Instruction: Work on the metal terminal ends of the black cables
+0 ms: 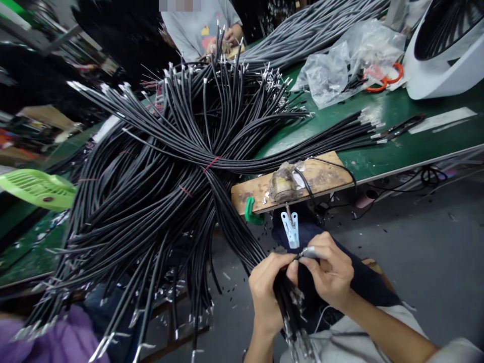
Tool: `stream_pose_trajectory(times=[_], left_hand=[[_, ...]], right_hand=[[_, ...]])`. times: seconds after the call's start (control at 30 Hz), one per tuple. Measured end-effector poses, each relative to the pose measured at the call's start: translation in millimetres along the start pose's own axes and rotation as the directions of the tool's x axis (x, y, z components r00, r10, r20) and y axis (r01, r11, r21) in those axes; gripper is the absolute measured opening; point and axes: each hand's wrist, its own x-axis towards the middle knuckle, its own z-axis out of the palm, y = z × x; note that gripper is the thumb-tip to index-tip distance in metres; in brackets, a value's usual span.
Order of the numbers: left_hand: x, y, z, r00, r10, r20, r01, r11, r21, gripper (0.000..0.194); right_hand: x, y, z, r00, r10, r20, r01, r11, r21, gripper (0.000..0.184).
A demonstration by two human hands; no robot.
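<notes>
Pinched in my left hand (266, 287) is the end of a black cable, whose exact tip is partly hidden by the fingers. My right hand (328, 269) closes its thumb and fingers on the silvery end of that same cable, close beside the left fingertips. A bundle of black cables (242, 237) hangs over the table edge and runs down past my left hand, with silvery stripped ends (298, 338) below. Just above both hands, a light blue clothespin (290, 229) hangs from a metal rod on a taped block (283, 184).
The block sits on a wooden board (333, 174) with a green clamp (252, 212). A large heap of black cables (151, 176) covers the green table (397, 146). Pliers (404, 126), orange-handled scissors (383, 80), plastic bags (333, 70) and a white fan (446, 55) lie rightward. Another person (204, 30) sits opposite.
</notes>
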Motion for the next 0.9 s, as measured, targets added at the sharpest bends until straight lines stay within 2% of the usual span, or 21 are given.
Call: stream_pose_trajectory(times=[0.03, 0.1, 0.23, 0.27, 0.33, 0.4, 0.43, 0.5, 0.57, 0.63, 0.67, 0.73, 0.8, 0.83, 0.87, 0.9], left_hand=[[0.2, 0.3, 0.6, 0.999, -0.005, -0.035, 0.005, 1.0, 0.008, 0.011], [0.1, -0.4, 2.3, 0.998, -0.016, -0.064, 0.017, 1.0, 0.007, 0.01], [-2.2, -4.1, 5.6, 0.999, -0.015, -0.032, 0.014, 0.999, -0.045, 0.011], [-2.7, -4.6, 5.8, 0.999, -0.012, -0.034, 0.01, 0.999, -0.051, 0.011], [-2.9, -4.2, 5.1, 1.0, -0.007, -0.027, 0.005, 0.999, -0.043, 0.01], [-2.3, -2.5, 3.3, 1.0, -0.001, -0.012, 0.0, 1.0, -0.01, 0.009], [-1.8, -1.6, 2.2, 1.0, 0.002, -0.006, -0.002, 1.0, 0.008, 0.009], [-0.7, -0.5, 0.6, 1.0, 0.014, 0.004, -0.014, 0.999, 0.035, 0.01], [-0.1, -0.7, 0.6, 0.999, 0.032, 0.01, -0.032, 0.998, 0.052, 0.011], [-0.2, -1.9, 2.4, 0.999, 0.042, 0.009, -0.042, 0.997, 0.06, 0.012], [-0.5, -2.5, 3.6, 0.999, 0.041, 0.006, -0.041, 0.997, 0.062, 0.013], [-1.3, -2.8, 5.5, 0.999, 0.037, -0.001, -0.037, 0.997, 0.063, 0.013], [-1.3, -2.0, 4.2, 1.0, 0.026, 0.012, -0.027, 0.998, 0.063, 0.015], [-0.7, -1.3, 1.6, 0.999, 0.016, 0.035, -0.018, 0.998, 0.062, 0.016], [0.5, -0.7, -2.5, 0.997, 0.007, 0.074, -0.011, 0.998, 0.06, 0.018], [2.3, -0.2, -7.9, 0.991, 0.003, 0.135, -0.01, 0.999, 0.049, 0.02]], right_hand=[[-1.6, -0.4, -4.3, 0.994, -0.081, 0.075, 0.084, 0.996, -0.038, 0.019], [-3.3, -2.6, -12.6, 0.973, -0.132, 0.187, 0.142, 0.989, -0.043, 0.026], [7.5, -8.4, -23.9, 0.996, 0.033, 0.083, -0.021, 0.99, -0.141, 0.022], [12.4, -9.1, -25.1, 0.993, 0.058, 0.104, -0.04, 0.985, -0.167, 0.022], [21.0, -8.5, -26.0, 0.972, 0.054, 0.227, -0.017, 0.986, -0.164, 0.017], [24.9, -5.3, -25.6, 0.948, 0.018, 0.317, 0.016, 0.994, -0.104, 0.013], [24.9, -2.9, -25.1, 0.946, 0.013, 0.325, 0.01, 0.997, -0.071, 0.015], [22.1, 2.2, -23.3, 0.952, 0.073, 0.297, -0.077, 0.997, 0.001, 0.017], [18.1, 6.0, -19.1, 0.942, 0.176, 0.285, -0.221, 0.966, 0.134, 0.026], [15.2, 6.9, -12.6, 0.903, 0.237, 0.359, -0.339, 0.906, 0.254, 0.039], [14.4, 6.4, -9.2, 0.889, 0.234, 0.394, -0.358, 0.892, 0.276, 0.039], [14.3, 4.3, -4.6, 0.91, 0.195, 0.366, -0.292, 0.928, 0.231, 0.026], [16.7, 1.7, -5.7, 0.965, 0.081, 0.25, -0.111, 0.988, 0.108, 0.017], [19.0, 0.4, -8.5, 0.976, 0.001, 0.217, -0.011, 0.999, 0.044, 0.017], [22.0, -0.8, -12.3, 0.97, -0.068, 0.235, 0.069, 0.998, 0.004, 0.017], [25.2, -1.8, -16.4, 0.946, -0.115, 0.302, 0.119, 0.993, 0.004, 0.018]])
